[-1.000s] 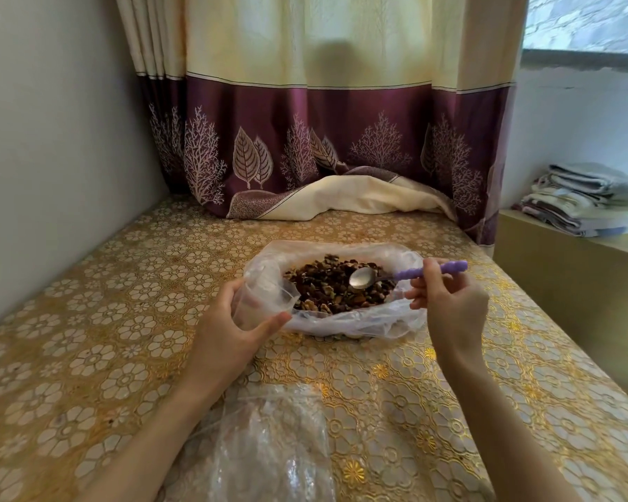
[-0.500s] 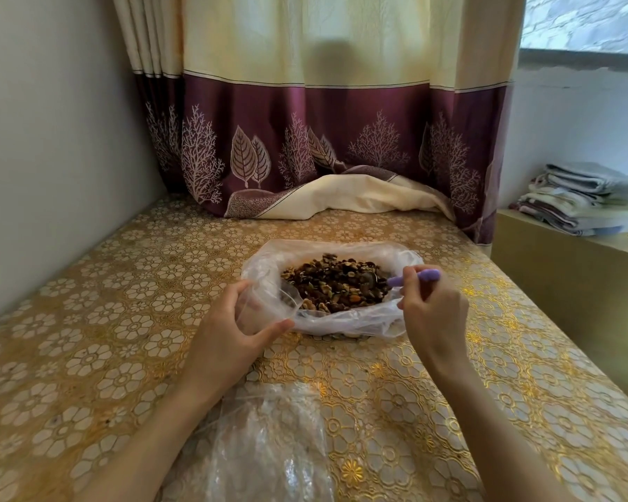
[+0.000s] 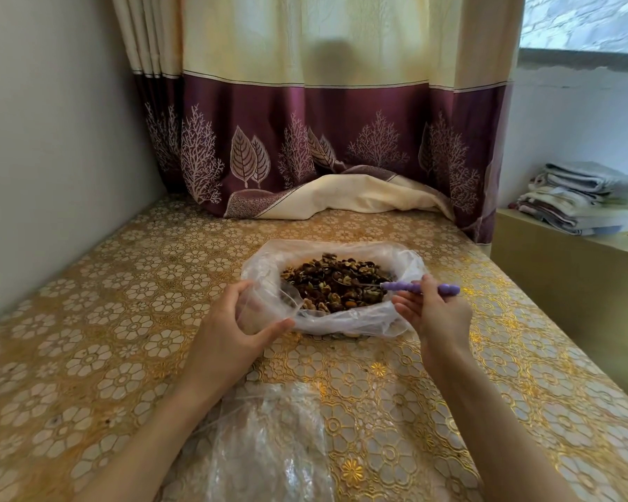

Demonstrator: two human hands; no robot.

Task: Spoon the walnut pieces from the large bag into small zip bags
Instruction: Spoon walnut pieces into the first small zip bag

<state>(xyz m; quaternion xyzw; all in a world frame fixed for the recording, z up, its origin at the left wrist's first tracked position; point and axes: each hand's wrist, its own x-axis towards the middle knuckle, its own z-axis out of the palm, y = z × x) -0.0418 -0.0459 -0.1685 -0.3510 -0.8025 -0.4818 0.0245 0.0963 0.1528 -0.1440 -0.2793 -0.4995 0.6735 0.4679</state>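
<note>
A: Where are the brown walnut pieces (image 3: 336, 282)?

B: I see them in the large clear plastic bag (image 3: 345, 318) on the bench (image 3: 106, 338). My right hand (image 3: 437, 313) pinches the purple-handled metal spoon (image 3: 419, 287); my left hand (image 3: 232, 329) grips a small clear zip bag (image 3: 265, 307), thin and floppy, so I hold its mouth.

A: The pieces?

B: Light, loose, I think.

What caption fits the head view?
Right hand dips spoon into walnuts; left hand holds small bag.
</note>
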